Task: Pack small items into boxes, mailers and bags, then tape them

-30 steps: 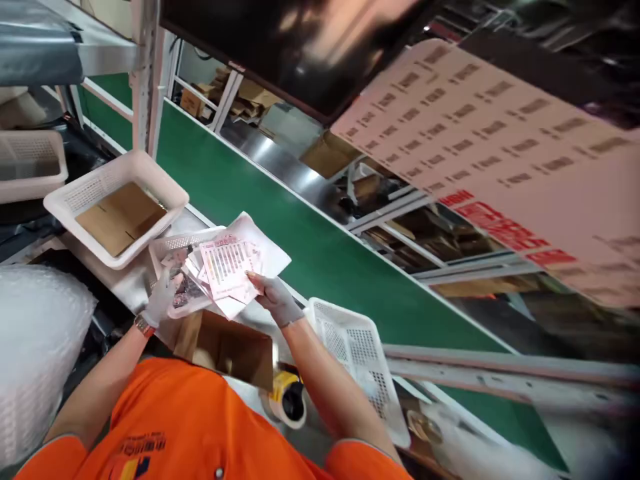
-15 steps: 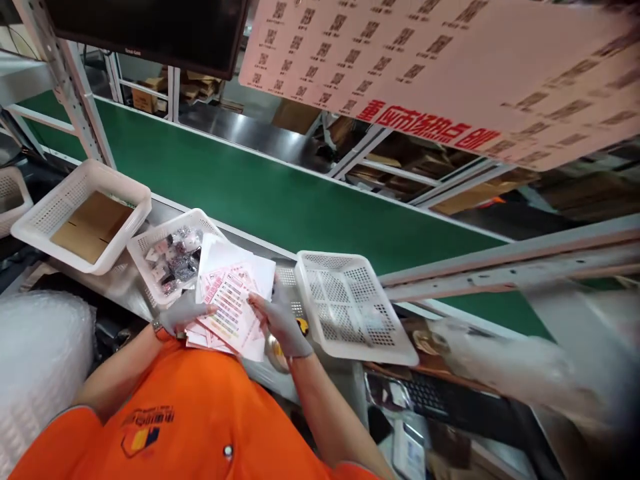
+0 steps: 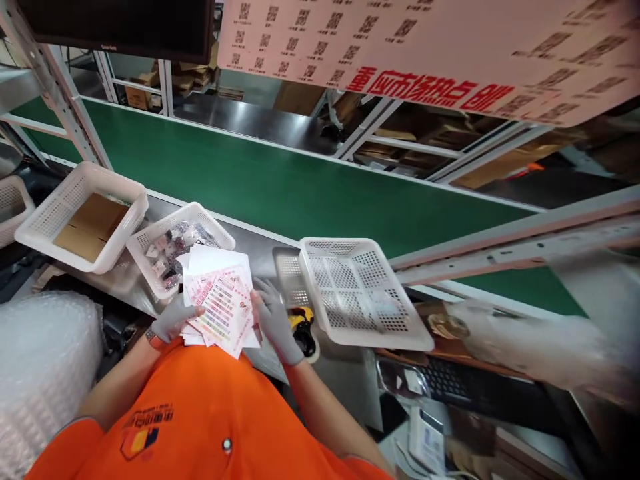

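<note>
A stack of printed sheets (image 3: 220, 303), white with pink and red print, is held in front of my orange shirt. My left hand (image 3: 175, 319), in a grey glove with bare fingertips, grips the stack's left edge with the thumb on top. On the opposite side my right hand (image 3: 275, 320), gloved alike, closes on the right edge; its fingers under the paper are hidden. Just beyond the sheets sits a white basket (image 3: 145, 250) of small wrapped items (image 3: 167, 253), partly covered by the paper. A yellow and black tool (image 3: 303, 327) lies beside my right hand.
A white perforated basket (image 3: 373, 337) stands at the right, a basket with cardboard (image 3: 95, 223) at the left. Behind runs a green conveyor belt (image 3: 250, 180). Bubble wrap (image 3: 45, 373) is at lower left, a keyboard (image 3: 450, 387) at right. A QR-code board (image 3: 450, 40) hangs overhead.
My right hand has slid from the top of the sheets to their right edge. The stack sits slightly further left, and the yellow and black tool shows more. The view has shifted a little.
</note>
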{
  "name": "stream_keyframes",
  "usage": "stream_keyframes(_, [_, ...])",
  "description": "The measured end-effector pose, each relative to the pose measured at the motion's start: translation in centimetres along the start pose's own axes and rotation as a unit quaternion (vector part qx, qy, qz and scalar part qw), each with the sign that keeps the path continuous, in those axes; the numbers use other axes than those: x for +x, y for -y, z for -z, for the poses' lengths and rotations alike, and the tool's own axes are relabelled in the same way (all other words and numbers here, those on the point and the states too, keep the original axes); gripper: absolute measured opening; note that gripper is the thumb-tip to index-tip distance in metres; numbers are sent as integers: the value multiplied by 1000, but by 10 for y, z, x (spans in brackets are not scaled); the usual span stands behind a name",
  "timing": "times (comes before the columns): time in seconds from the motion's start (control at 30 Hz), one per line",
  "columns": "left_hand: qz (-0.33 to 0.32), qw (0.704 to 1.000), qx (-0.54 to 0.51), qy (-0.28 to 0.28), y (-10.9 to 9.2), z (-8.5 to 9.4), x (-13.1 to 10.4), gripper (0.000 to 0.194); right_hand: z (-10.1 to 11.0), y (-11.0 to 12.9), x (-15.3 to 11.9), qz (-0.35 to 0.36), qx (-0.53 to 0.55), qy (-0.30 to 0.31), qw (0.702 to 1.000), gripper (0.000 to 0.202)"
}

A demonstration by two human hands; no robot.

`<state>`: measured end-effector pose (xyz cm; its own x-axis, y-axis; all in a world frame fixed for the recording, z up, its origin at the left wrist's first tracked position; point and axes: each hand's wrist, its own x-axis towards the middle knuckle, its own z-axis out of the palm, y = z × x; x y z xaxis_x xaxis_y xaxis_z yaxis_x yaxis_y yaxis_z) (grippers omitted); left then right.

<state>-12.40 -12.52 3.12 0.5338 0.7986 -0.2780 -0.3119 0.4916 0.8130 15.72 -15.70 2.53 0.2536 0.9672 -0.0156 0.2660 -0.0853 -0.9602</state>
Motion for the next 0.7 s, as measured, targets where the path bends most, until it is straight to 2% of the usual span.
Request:
stream_keyframes(0.1, [-1, 1000, 13, -6, 2, 1, -3, 89, -11, -14, -16, 8, -35, -38, 999, 45])
stream_keyframes(0.2, [2, 1000, 26, -5, 3, 4, -4, 90, -16, -17, -22, 38, -48, -22, 998, 38])
stream_keyframes(0.27, [-8, 1000, 25, -10, 5, 6, -4, 90, -14, -12, -20, 55, -78, -19, 995, 34])
stream_keyframes(0.37, [-19, 999, 16, -21, 9, 8, -1, 90, -5, -4, -13, 41, -93, -18, 995, 35])
stream_keyframes(0.5, [-12, 1000, 8, -22, 10, 8, 3, 88, -1, -7, -11, 32, -107, -27, 993, 40])
stream_keyframes(0.63, [-1, 1000, -2, -7, 7, 7, 5, 90, 1, -16, -7, 79, -152, -66, 983, 41])
stream_keyframes(0.7, [6, 1000, 5, 7, 7, 8, 6, 93, 7, -13, 7, 103, -131, -54, 984, 40])
